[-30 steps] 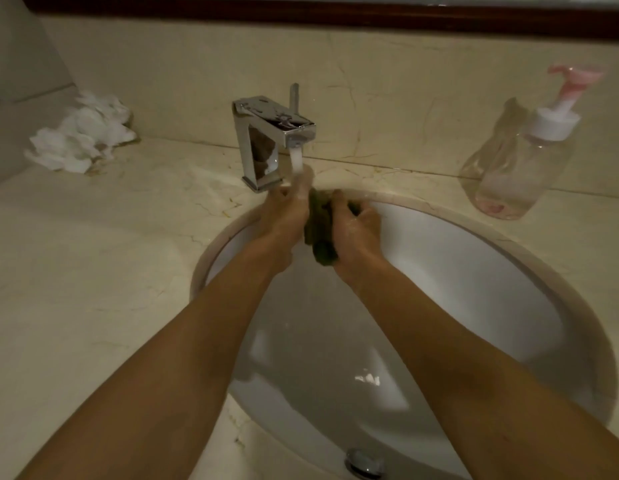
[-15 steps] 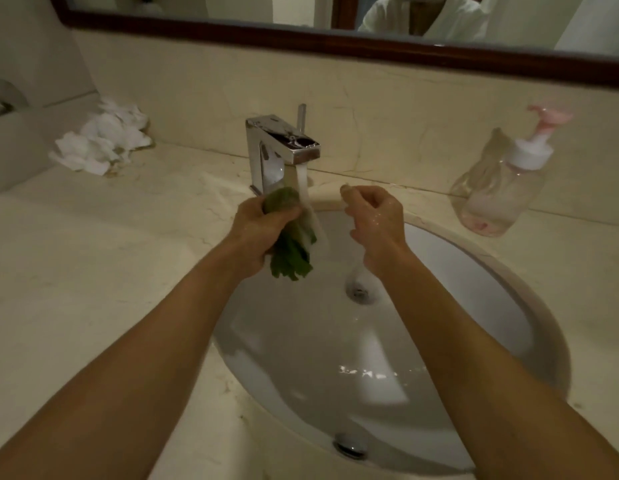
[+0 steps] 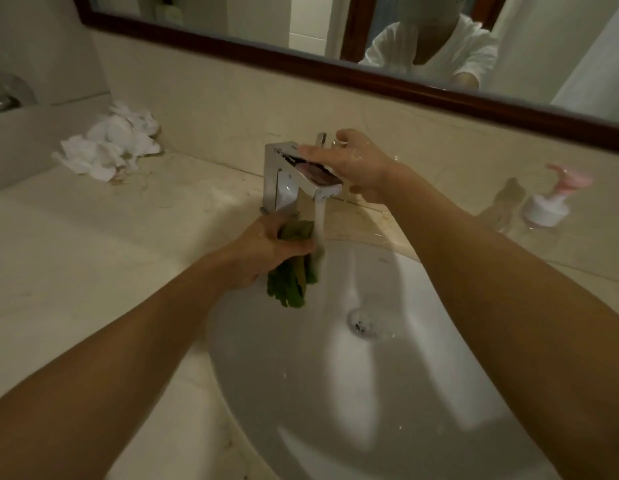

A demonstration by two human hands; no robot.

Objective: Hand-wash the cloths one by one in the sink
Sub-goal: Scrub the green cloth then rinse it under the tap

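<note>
The left hand grips the green cloth, its fingers curled round it beside the water stream over the sink; the right hand rests with straight fingers on the faucet.

Polished, mirror-bright metal on the square silver tap. Smooth, glossy white ceramic in the oval sink basin, wet and streaked with highlights. Cream veined stone on the countertop, smooth with a soft sheen. Soaked, limp, matt fabric in the bunched green cloth. Soft, matt folds in the crumpled white heap, cloth or paper not to be told. Dark, semi-gloss wood on the mirror frame. Clear glossy plastic in the pump bottle, with opaque white and pink plastic at its head.
</note>
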